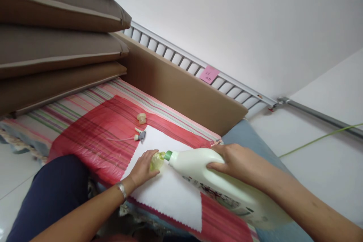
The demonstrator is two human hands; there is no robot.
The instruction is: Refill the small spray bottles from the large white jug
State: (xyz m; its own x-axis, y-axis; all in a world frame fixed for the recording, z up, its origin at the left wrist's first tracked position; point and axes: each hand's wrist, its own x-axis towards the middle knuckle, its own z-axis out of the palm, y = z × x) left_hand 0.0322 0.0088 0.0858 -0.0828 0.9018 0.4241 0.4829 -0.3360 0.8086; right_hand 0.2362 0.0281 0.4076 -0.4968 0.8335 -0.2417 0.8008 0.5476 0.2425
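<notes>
My left hand [145, 167] is wrapped round a small clear bottle [157, 161] with yellowish liquid in it, over a white cloth [176, 193] with zigzag edges. My right hand [227, 160] grips the handle of a large pale-green jug [195, 162], which is tipped on its side. The jug's green spout [168, 155] meets the mouth of the small bottle. A grey-and-white spray pump [140, 136] with a thin tube lies beyond my left hand. Farther back stands a small cream-coloured cap [141, 118].
A red plastic sheet [93, 132] covers part of the striped cloth [82, 100]. Stacked brown cushions [62, 45] rise at the left. Behind runs a brown board [181, 87], with a white radiator [176, 58] and a pink note [209, 74] beyond it.
</notes>
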